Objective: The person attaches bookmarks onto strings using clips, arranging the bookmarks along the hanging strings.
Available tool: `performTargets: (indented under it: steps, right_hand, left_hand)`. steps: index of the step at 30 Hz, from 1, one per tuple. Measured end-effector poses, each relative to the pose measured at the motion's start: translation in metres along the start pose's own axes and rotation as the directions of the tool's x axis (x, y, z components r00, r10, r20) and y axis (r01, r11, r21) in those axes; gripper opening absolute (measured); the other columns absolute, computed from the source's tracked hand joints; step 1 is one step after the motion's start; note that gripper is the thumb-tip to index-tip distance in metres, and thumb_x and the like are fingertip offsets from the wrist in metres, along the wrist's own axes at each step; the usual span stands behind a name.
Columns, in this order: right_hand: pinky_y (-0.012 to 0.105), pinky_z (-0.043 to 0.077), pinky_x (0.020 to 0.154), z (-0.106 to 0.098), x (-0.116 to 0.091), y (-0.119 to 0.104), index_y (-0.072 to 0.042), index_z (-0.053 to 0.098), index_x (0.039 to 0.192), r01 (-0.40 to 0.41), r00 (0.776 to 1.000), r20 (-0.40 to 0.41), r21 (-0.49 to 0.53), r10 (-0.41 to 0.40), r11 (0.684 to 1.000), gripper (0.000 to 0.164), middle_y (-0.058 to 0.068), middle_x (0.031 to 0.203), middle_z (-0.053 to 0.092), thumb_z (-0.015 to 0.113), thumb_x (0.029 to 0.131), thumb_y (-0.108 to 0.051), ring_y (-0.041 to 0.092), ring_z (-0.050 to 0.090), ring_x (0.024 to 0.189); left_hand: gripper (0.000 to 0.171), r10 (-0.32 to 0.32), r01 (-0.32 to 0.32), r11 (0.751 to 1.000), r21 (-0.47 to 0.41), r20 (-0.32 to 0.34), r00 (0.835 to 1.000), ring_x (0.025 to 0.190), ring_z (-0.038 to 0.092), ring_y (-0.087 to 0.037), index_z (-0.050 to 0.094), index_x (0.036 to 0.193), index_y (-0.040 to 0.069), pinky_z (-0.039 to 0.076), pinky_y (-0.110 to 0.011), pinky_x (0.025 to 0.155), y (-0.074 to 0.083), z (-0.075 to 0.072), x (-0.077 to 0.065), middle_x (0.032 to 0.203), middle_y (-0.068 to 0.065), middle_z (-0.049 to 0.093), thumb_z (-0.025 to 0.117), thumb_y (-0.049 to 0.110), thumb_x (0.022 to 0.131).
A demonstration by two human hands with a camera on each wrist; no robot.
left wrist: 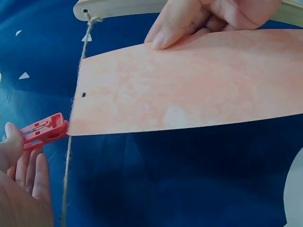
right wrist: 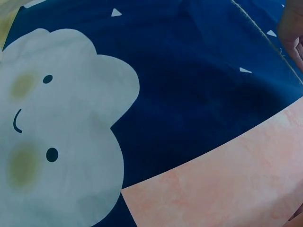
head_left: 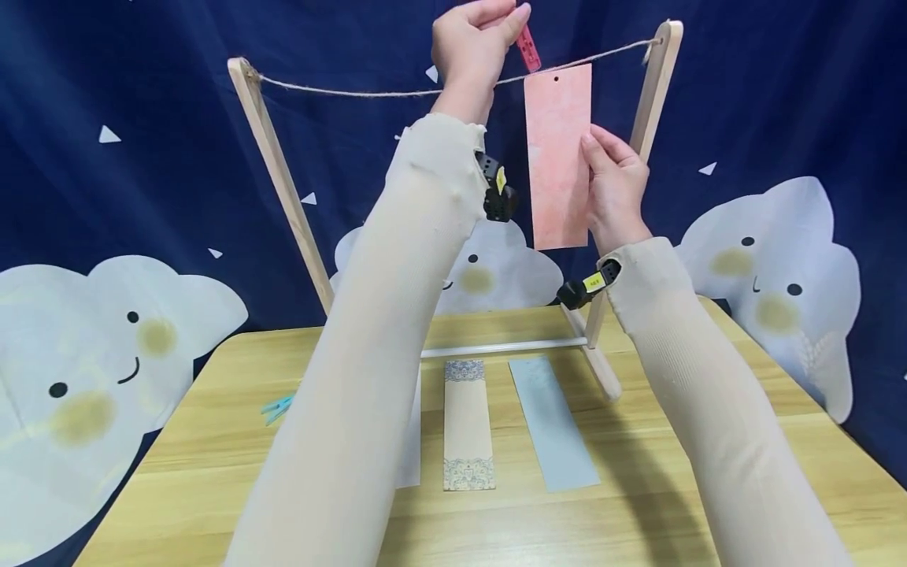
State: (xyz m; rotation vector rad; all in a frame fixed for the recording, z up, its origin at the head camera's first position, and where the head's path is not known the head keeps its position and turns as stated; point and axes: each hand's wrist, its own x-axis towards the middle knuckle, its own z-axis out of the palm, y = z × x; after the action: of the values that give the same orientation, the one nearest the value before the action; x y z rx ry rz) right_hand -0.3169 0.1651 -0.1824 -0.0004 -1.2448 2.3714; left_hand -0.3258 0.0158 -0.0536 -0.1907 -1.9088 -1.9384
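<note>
My left hand (head_left: 469, 55) pinches a red clothespin (head_left: 527, 50) just above the twine (head_left: 354, 94). In the left wrist view the clothespin's tip (left wrist: 64, 126) meets the top corner of a pink paper card (left wrist: 189, 80). That card hangs upright in the head view, its top edge level with the twine and a small punched hole near the top. Its right edge is held between thumb and fingers of my right hand (head_left: 616, 185). The right wrist view catches the card's lower end (right wrist: 213, 165), with the right fingers mostly out of frame.
The twine runs between two wooden posts (head_left: 283, 181) joined by a white bar (head_left: 506, 347). On the table (head_left: 177, 472) lie a patterned card (head_left: 468, 421), a blue-grey card (head_left: 554, 425) and a white card (head_left: 409, 449) partly behind my left sleeve. A light-blue clothespin (head_left: 276, 408) lies at left.
</note>
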Motion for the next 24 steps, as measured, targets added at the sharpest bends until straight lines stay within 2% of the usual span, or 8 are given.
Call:
performTargets:
  steps: [4,9,13,18,24]
  right_hand:
    - [0.023,0.051,0.086,0.002,0.002,0.000,-0.008,0.072,0.104,0.013,1.000,0.003,0.014,-0.013,1.000,0.023,0.004,0.100,0.069,0.072,0.081,-0.009,0.013,0.065,0.089]
    - [0.022,0.052,0.083,0.006,0.003,0.002,-0.005,0.072,0.102,0.035,0.999,-0.013,0.025,-0.034,0.999,0.022,0.005,0.097,0.069,0.072,0.081,-0.006,0.013,0.065,0.086]
    - [0.022,0.052,0.083,0.006,0.004,0.006,-0.005,0.072,0.102,0.034,0.999,-0.027,0.013,-0.034,0.999,0.021,0.005,0.096,0.069,0.072,0.081,-0.006,0.013,0.065,0.085]
    - [0.022,0.051,0.084,0.006,0.005,0.010,-0.004,0.072,0.103,0.030,0.999,-0.029,0.026,-0.030,0.999,0.021,0.005,0.096,0.069,0.071,0.081,-0.006,0.013,0.065,0.085]
    - [0.021,0.050,0.089,0.004,0.001,0.011,-0.011,0.071,0.105,-0.016,0.999,-0.031,-0.047,0.015,0.999,0.021,0.002,0.105,0.067,0.068,0.085,-0.012,0.012,0.063,0.093]
  left_hand:
    - [0.022,-0.022,0.022,1.000,-0.011,-0.013,1.000,0.082,0.066,0.000,0.075,0.100,0.015,0.047,-0.004,0.069,-0.002,0.004,0.002,0.094,0.006,0.074,0.076,0.020,0.079]
    - [0.022,-0.016,0.016,1.000,-0.002,0.023,1.000,0.082,0.067,-0.001,0.075,0.101,0.014,0.048,-0.005,0.069,-0.006,0.011,0.001,0.094,0.004,0.074,0.075,0.020,0.079]
    - [0.022,0.004,-0.008,0.996,0.088,0.045,0.999,0.085,0.066,0.000,0.075,0.101,0.017,0.047,-0.005,0.072,-0.010,0.014,0.001,0.095,0.006,0.074,0.074,0.023,0.080]
    - [0.023,0.029,-0.043,0.978,0.202,0.075,0.997,0.088,0.065,0.001,0.075,0.101,0.019,0.047,-0.007,0.071,-0.014,0.016,0.001,0.097,0.008,0.073,0.074,0.026,0.080]
    - [0.022,0.028,-0.051,0.970,0.237,0.099,0.995,0.088,0.065,0.000,0.074,0.102,0.019,0.047,-0.011,0.068,-0.018,0.017,-0.001,0.098,0.008,0.073,0.073,0.026,0.081]
